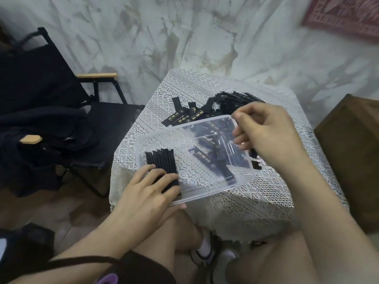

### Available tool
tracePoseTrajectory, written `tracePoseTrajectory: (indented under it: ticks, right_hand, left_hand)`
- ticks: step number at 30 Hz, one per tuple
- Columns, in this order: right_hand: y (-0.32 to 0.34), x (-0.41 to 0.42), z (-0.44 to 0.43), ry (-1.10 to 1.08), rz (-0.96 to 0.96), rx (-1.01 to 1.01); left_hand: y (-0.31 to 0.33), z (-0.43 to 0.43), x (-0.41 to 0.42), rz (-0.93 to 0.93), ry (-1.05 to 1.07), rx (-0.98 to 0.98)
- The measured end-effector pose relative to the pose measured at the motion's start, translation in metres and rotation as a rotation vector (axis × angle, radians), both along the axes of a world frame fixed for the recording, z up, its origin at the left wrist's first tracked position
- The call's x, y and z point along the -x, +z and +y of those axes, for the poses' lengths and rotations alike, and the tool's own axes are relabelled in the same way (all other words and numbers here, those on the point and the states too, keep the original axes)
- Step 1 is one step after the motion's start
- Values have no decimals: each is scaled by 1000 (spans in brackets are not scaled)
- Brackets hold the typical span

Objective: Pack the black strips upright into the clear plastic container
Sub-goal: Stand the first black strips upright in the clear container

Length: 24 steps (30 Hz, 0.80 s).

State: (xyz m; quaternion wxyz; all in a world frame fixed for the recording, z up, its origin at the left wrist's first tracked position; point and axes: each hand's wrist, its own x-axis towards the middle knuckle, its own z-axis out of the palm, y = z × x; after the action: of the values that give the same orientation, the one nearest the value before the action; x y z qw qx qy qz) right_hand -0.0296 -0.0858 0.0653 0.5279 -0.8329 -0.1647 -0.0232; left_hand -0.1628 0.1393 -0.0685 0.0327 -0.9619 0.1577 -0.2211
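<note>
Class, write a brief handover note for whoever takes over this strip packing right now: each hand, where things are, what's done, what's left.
Left hand: fingers lie flat on the upright strips at the clear container's left end.
Right hand: fingers curled above the container's far right corner; whether they hold a strip is unclear.
Done: one short row stands upright.
Left: the loose strips piled on the table behind the container go in upright.
</note>
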Motion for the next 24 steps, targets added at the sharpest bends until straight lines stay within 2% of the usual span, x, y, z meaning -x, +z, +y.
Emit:
tracePoseTrajectory:
  ticks: [2, 4, 6, 8, 15, 24]
  right_hand:
    - [-10, -16, -19, -142, -42, 82]
    - [-29, -30, -34, -176, -23, 309]
    - [-50, -35, -45, -87, 37, 583]
    - [-63, -32, -46, 20, 55, 738]
    - [-75, -33, -38, 96, 49, 689]
    - [-85, -41, -20, 146, 183, 615]
  left_hand:
    - [-1, 0, -1, -10, -8, 12]
    - [-2, 2, 0, -19, -14, 13]
    - [-3, 4, -1, -29, -14, 10]
    - [-4, 6, -1, -39, -18, 14]
    - [-5, 8, 1, -42, -9, 28]
    - [-9, 21, 9, -68, -2, 54]
